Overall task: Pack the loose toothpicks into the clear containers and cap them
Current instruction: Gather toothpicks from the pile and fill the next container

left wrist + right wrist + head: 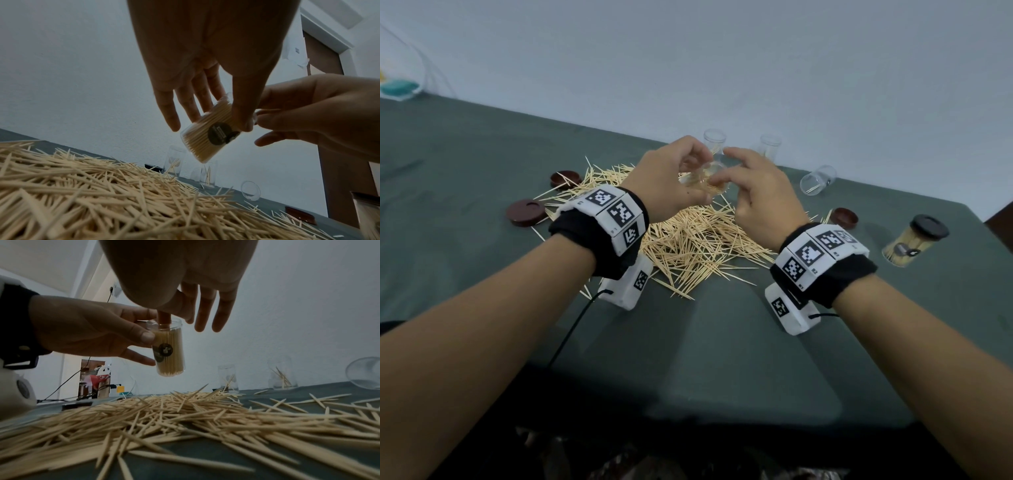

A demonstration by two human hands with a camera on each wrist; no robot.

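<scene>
Left hand [86, 326] grips the full container [168, 345] near upright, mouth up; right hand [760, 198] above it, one finger in the mouth, other fingers loosely spread.

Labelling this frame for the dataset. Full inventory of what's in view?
held container: 1, clear, full of toothpicks, uncapped, between both hands
capped container: 1, clear with dark cap, full, table's right
upright containers: 2, clear, a few toothpicks inside, by the wall
tipped container: 1, clear, on its side
loose caps: 3, brown, two left of pile, one right
toothpick pile: many, pale wood, table centre
table: 1, dark green
left hand: grips held container
right hand: one finger in the container's mouth
wrist cameras: 2, white
</scene>
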